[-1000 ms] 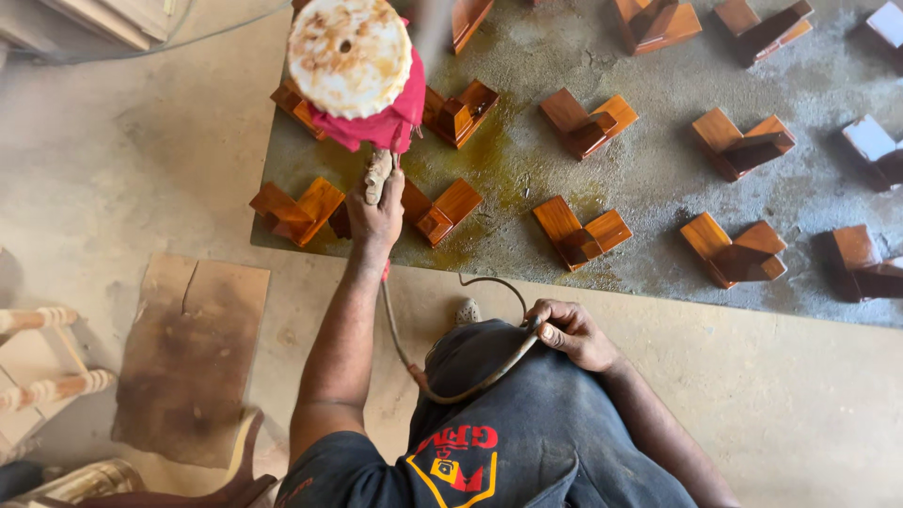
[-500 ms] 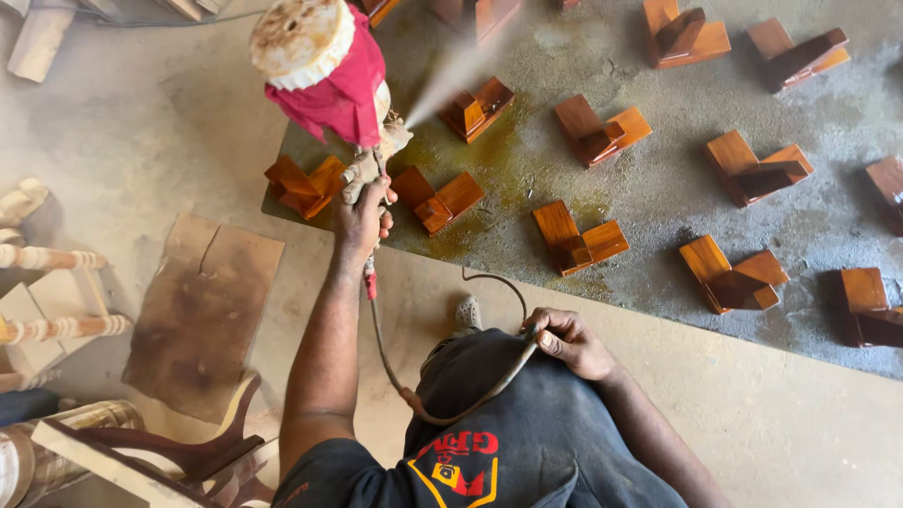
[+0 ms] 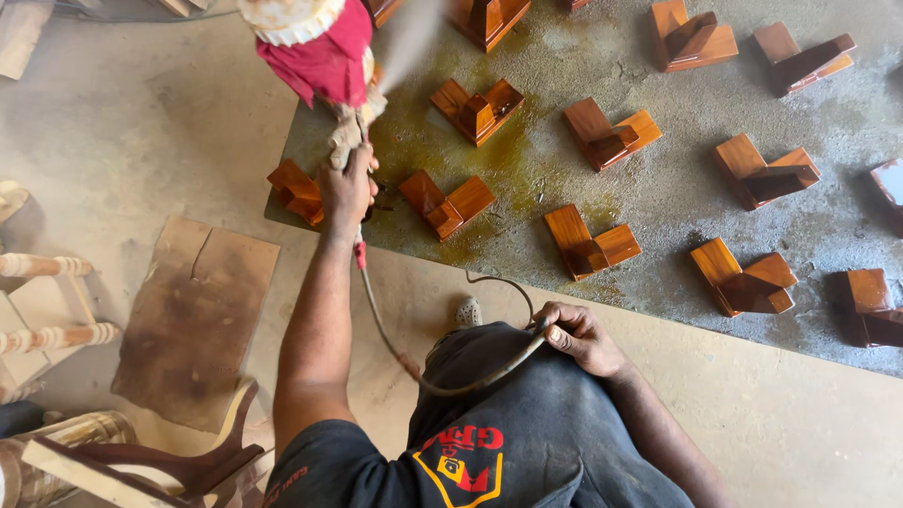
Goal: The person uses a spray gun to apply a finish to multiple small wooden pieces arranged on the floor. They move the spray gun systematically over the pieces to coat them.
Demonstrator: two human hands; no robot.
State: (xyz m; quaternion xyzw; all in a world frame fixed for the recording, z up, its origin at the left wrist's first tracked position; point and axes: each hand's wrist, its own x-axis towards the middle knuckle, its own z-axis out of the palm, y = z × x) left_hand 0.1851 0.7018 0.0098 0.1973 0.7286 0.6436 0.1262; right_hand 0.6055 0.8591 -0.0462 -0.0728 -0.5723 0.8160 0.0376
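Head: left hand (image 3: 346, 188) grips spray gun (image 3: 324, 47); right hand (image 3: 583, 337) hose (image 3: 442, 381).

No packages, signs or screens show anywhere in the view. The one thing close to a label is a printed emblem (image 3: 463, 458) on the back of the dark shirt (a yellow-outlined pointed shape with red block lettering across it, its lower part cut off by the bottom edge of the picture). It lies below and to the left of the right hand's fingers (image 3: 562, 329), which curl round a hose at the hip, and well below the left hand's fingers (image 3: 350, 177), which are stretched far forward. A smaller strip of red print (image 3: 292, 478) sits on the left sleeve, too small to make out.
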